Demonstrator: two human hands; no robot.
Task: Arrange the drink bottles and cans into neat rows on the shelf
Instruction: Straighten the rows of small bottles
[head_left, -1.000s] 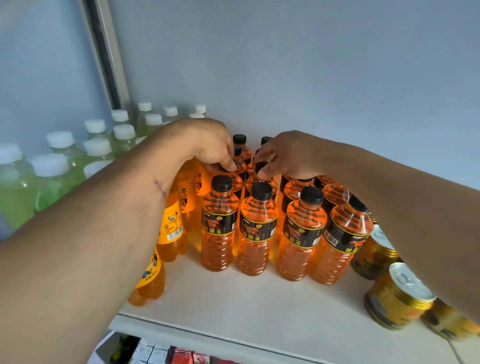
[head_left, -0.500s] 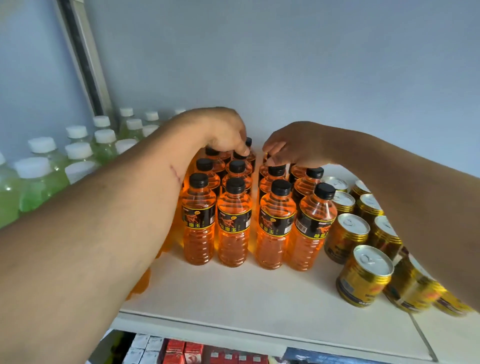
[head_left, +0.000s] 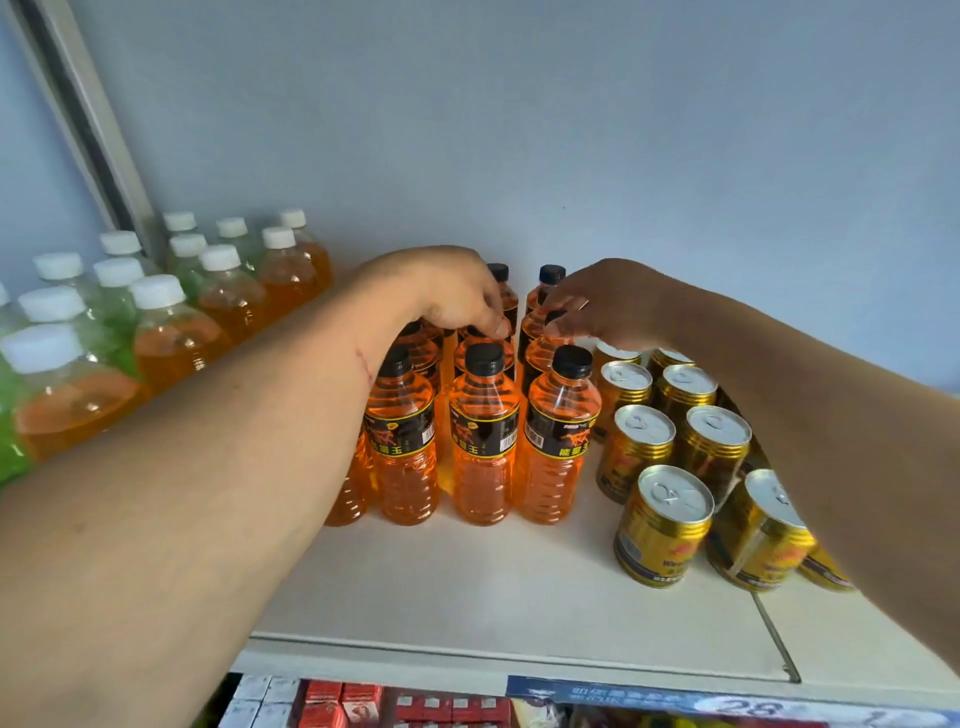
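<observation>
Shelf (head_left: 519, 587): white, with drinks standing on it.
Orange bottles (head_left: 485, 441): black caps, packed in rows in the middle of the shelf.
Gold cans (head_left: 667, 525): in rows just to the right of the orange bottles.
Left hand (head_left: 447, 291): over the bottles, fingertips down on a black cap; I cannot tell if the grip pinches it.
Right hand (head_left: 608, 306): fingers curled by a bottle top; grip unclear.
White-cap bottles (head_left: 171, 332): far left.

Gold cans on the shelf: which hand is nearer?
Right. The right hand hovers just behind and above the gold cans; the left hand sits over the orange bottles, farther to their left.
</observation>
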